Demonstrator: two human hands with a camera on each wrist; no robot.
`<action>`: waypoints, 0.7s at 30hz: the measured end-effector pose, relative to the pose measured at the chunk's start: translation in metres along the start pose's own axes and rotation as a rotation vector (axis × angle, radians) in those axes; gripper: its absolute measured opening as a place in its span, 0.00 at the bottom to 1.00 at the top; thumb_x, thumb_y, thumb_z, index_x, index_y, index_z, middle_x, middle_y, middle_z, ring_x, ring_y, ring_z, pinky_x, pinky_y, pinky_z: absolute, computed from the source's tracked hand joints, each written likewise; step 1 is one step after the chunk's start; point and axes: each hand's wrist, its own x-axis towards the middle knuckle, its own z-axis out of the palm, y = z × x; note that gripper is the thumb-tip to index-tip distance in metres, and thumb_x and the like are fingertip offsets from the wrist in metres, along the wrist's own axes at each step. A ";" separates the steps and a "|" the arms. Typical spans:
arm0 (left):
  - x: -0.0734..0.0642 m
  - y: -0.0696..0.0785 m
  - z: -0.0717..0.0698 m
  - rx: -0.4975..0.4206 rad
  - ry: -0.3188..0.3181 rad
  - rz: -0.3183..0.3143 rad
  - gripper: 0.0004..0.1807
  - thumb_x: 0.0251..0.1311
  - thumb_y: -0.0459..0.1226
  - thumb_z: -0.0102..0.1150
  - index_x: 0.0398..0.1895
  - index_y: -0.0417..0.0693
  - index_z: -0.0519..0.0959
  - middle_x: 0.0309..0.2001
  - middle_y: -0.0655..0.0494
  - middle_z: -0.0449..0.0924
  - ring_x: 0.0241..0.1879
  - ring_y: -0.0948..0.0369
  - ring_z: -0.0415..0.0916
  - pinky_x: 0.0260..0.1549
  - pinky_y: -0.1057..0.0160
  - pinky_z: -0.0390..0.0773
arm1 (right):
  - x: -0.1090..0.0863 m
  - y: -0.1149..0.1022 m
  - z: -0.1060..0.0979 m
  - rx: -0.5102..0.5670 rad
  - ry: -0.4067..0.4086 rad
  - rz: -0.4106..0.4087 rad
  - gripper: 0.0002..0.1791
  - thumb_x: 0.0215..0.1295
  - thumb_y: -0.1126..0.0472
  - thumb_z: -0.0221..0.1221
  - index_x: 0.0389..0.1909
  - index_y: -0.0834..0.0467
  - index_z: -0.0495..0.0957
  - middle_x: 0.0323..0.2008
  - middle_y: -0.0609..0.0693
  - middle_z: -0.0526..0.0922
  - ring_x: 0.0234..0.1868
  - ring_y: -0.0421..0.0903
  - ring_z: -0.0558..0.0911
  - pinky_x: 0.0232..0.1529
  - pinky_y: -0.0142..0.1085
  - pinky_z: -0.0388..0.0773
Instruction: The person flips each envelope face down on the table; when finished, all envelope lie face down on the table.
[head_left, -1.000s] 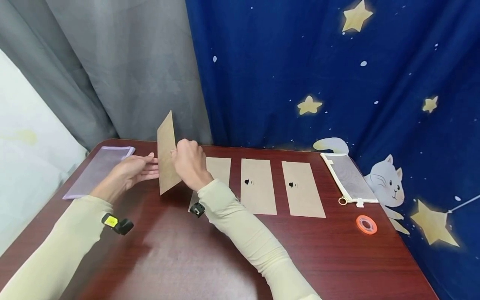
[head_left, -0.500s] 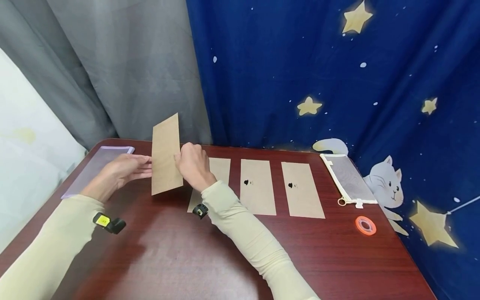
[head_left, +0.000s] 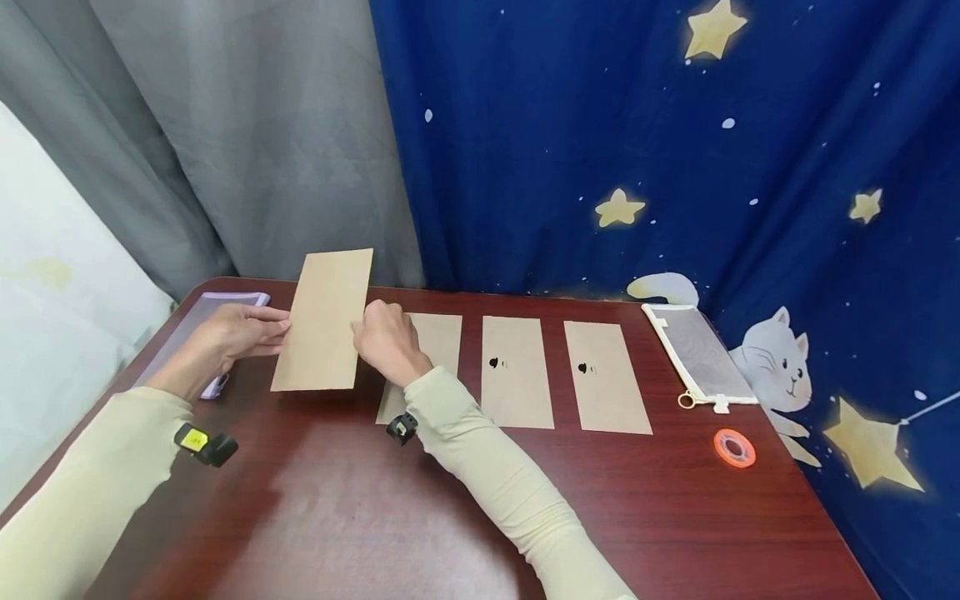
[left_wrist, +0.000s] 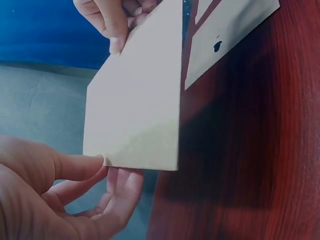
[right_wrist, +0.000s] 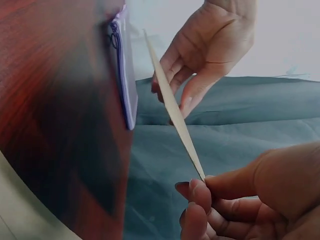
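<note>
Head view — brown sheet (head_left: pixel 322 325) between both hands (head_left: pixel 232 337) (head_left: pixel 388 337) — one at each long edge.

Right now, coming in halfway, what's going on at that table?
A left hand and a right hand hold a thin brown piece up off the table, pinching it by opposite long edges. Three similar brown pieces lie in a row to its right, the nearest partly hidden by the right arm. A purple-edged pouch lies at the left; a white-edged pouch and an orange ring sit at the right.
</note>
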 end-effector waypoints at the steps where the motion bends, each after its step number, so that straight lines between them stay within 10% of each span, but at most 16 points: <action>1: 0.000 0.000 0.000 0.013 0.007 -0.001 0.29 0.75 0.34 0.51 0.71 0.23 0.59 0.28 0.74 0.80 0.31 0.74 0.80 0.39 0.70 0.87 | 0.001 0.001 0.001 0.002 -0.006 0.005 0.27 0.74 0.51 0.57 0.12 0.53 0.69 0.17 0.47 0.75 0.20 0.45 0.76 0.19 0.32 0.71; 21: 0.011 -0.030 0.014 0.090 0.124 0.002 0.26 0.70 0.33 0.58 0.64 0.23 0.69 0.26 0.74 0.78 0.29 0.76 0.76 0.33 0.74 0.86 | 0.006 0.019 0.037 -0.028 -0.135 0.114 0.22 0.73 0.50 0.57 0.17 0.52 0.74 0.31 0.50 0.85 0.29 0.46 0.81 0.23 0.34 0.73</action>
